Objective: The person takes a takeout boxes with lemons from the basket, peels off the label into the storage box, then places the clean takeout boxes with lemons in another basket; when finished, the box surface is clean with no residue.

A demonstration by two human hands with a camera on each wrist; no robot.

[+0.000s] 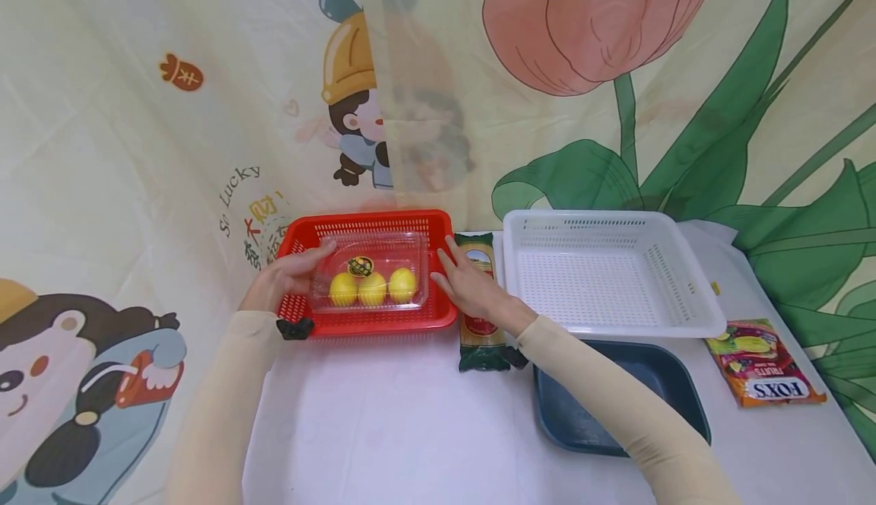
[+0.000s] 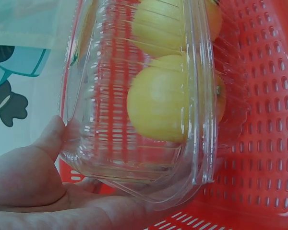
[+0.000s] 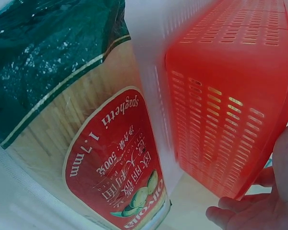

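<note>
A clear plastic fruit container with a dark round label and three yellow fruits inside is at the red basket. My left hand grips its left end. In the left wrist view the thumb lies against the side and the fingers run underneath. My right hand is at the basket's right rim, fingers spread and fairly straight, fingertips right at the edge. Below that hand lies a spaghetti pack with green ends and a red label, partly hidden by the hand in the head view.
Right of the spaghetti stands a white basket. A dark blue tray sits in front of it, partly covered by my right forearm. A bag of Fox's fruit candy lies at the far right. A printed curtain hangs behind the table.
</note>
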